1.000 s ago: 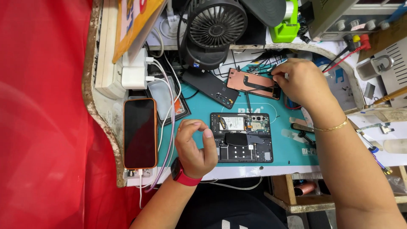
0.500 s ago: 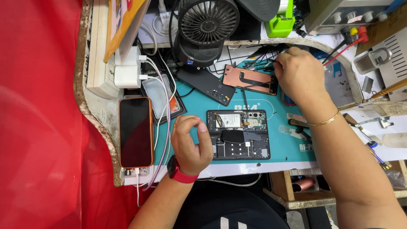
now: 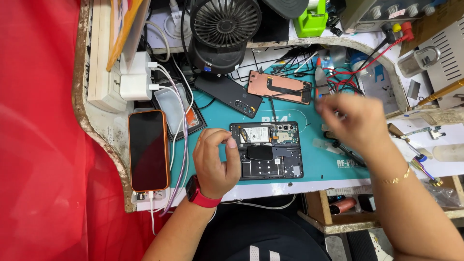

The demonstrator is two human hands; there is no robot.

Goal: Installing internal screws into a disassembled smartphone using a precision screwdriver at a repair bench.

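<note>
Teal rubber work mat [image 3: 333,169] on a worn, chipped white bench, red cloth [image 3: 43,145] hanging off the left edge. Clutter all round the back.

Progress, as judged from the layout: opened phone [image 3: 267,150] lies flat at mat centre, back cover off, insides exposed. Dark frame, small white-labelled part and camera cluster in the upper half, black plates and a silver corner bracket lower down. Copper-coloured panel [image 3: 279,87] with a black flex strip sits apart, further back on the mat, beside a dark slab [image 3: 227,94]. So opening is done; some inner parts are still in place, and nothing is closed up yet.

Left hand [image 3: 215,162], red watch strap at the wrist, rests curled just beside the phone's left edge; thumb tip and forefinger close together near the upper left corner. Whether they pinch anything, cannot tell.

Right hand [image 3: 355,121] is blurred, hovering over the mat's right side, apart from the phone, gold chain at the wrist. Fingers loosely bent; cannot tell if it holds a tool.

Materials: matte mat, glossy glass on the orange-cased phone [image 3: 148,150] charging at left, braided cable [image 3: 182,140], ribbed black plastic fan [image 3: 224,24], red wire leads [image 3: 348,72], metal tweezers [image 3: 344,150] on the right.
</note>
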